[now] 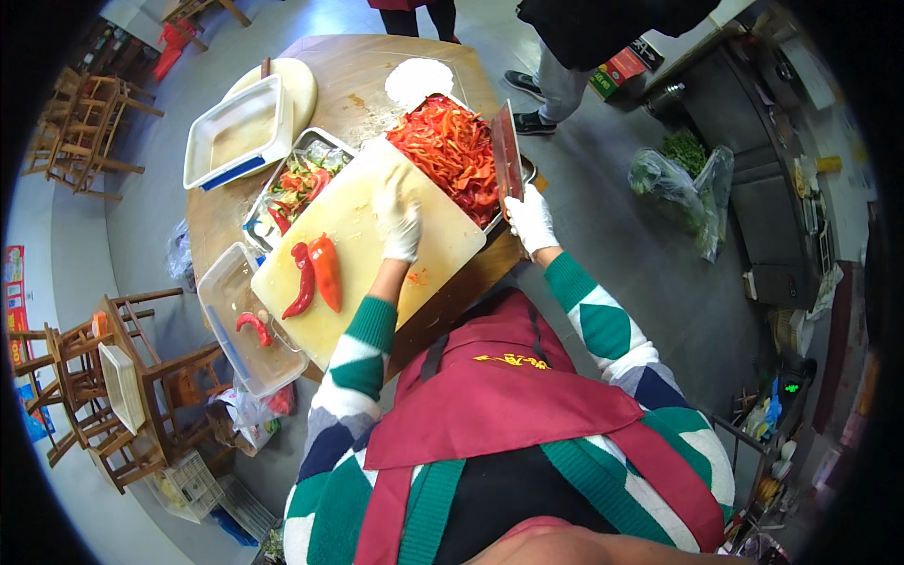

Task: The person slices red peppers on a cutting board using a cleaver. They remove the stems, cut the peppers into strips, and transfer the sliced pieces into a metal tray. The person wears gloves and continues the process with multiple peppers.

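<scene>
My left hand (397,222), in a white glove and blurred at the fingers, is over the pale cutting board (445,244) with nothing visible in it. On the board to its left lie a curled red pepper (302,281) and a plumper orange-red pepper (325,272). My right hand (531,220), also gloved, grips a cleaver (506,152) whose broad blade stands on edge, bits of pepper stuck near its handle. Beside the blade, a metal tray is heaped with shredded red peppers (448,155).
Left of the board are a metal tray of pepper trimmings (296,183), an empty plastic container (236,134) and a clear bin (233,353) holding a red pepper. A white mound (419,81) lies at the far side. A person's legs (561,85) stand beyond the table.
</scene>
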A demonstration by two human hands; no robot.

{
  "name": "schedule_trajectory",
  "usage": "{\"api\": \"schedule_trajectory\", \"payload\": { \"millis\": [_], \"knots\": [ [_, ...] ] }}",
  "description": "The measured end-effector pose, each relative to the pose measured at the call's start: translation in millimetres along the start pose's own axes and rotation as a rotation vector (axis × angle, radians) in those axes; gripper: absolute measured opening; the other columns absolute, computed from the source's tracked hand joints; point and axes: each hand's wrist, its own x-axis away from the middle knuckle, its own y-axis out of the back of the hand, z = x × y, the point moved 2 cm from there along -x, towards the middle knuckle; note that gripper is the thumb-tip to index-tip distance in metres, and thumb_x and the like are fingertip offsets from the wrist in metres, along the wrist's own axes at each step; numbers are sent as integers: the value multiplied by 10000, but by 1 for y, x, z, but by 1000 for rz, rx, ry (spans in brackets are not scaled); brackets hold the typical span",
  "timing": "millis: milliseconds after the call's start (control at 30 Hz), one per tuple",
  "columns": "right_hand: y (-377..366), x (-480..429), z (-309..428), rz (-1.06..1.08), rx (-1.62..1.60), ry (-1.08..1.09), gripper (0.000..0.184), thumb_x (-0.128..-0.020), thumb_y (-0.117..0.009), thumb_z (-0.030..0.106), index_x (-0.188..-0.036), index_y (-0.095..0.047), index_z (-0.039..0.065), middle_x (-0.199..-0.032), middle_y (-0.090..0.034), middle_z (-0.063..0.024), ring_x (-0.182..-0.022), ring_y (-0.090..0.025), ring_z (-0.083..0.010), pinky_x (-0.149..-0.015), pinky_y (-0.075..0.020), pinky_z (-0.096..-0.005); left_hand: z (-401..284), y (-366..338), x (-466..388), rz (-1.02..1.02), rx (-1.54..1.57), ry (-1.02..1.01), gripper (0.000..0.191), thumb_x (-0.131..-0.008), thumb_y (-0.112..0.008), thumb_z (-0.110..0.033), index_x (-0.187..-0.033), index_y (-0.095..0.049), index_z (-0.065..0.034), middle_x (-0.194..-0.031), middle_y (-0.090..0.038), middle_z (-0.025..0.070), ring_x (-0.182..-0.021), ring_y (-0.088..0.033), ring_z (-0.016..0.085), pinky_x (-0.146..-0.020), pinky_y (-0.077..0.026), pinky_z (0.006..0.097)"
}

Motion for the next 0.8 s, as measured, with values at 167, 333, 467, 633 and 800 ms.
{"api": "schedule_trajectory", "payload": {
  "millis": [167, 333, 467, 633, 800],
  "knots": [
    [-1, 16, 12, -20, 44, 25, 303, -928, -631, 159, -1211, -615, 54, -783, -664, -91, -568, -620, -183, -489, -497, -353, 12, 123, 85, -374, -487, 200, 589, -874, -714, -99, -1437, -548, -56, -1412, -539, 194, -1318, -491, 400, -1136, -366, 508],
    [-30, 62, 38, 261, -184, 7, 164, -992, -653, 180, -1112, -596, 84, -696, -536, 26, -485, -461, -66, -404, -393, -251, 29, 141, 132, -253, -512, 284, 752, -766, -802, -71, -1455, -507, -25, -1393, -565, 210, -1247, -514, 417, -1106, -384, 517],
    [-60, 92, 38, 460, -222, 35, 177, -997, -651, 178, -1113, -588, 58, -708, -541, 26, -497, -460, -63, -423, -408, -235, 38, 137, 133, -110, -350, 234, 725, -768, -770, 4, -1449, -531, -69, -1357, -579, 197, -1239, -539, 407, -1091, -439, 467],
    [-64, 106, 21, 530, -202, -143, 156, -1002, -649, 183, -1042, -573, 53, -697, -550, 22, -492, -454, -65, -428, -404, -239, 33, 133, 126, 225, -218, 48, 733, -858, -711, -38, -1541, -453, -97, -1482, -524, 192, -1364, -497, 389, -1163, -400, 458],
    [-49, 115, 8, 590, -224, -302, 133, -1031, -627, 227, -992, -572, 112, -656, -464, 58, -463, -369, -47, -415, -298, -239, 31, 128, 126, 323, -448, -50, 799, -959, -671, -284, -1636, -284, -107, -1653, -346, 181, -1517, -339, 379, -1259, -222, 508]
  ]
}}
